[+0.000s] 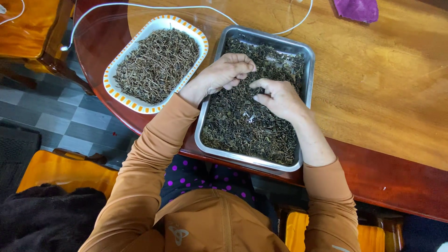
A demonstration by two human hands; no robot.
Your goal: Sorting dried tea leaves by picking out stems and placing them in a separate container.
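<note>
A metal tray (308,70) full of dark dried leaves (247,126) lies at the near edge of the wooden table. Both hands hover over its middle. My left hand (226,71) has its fingers curled in over the leaves, seemingly pinching some. My right hand (279,97) rests on the leaves with thumb and forefinger pinched together at a small bit. Left of the tray sits a white oblong dish (122,56) with an orange-patterned rim, heaped with dried stems and twigs (156,65).
A white cable (140,5) loops across the table behind the dish. A purple cloth (357,9) lies at the far edge. Orange-cushioned wooden chairs (65,170) stand around, with a dark garment (42,219) at lower left. Grey tiled floor (70,116) shows at the left.
</note>
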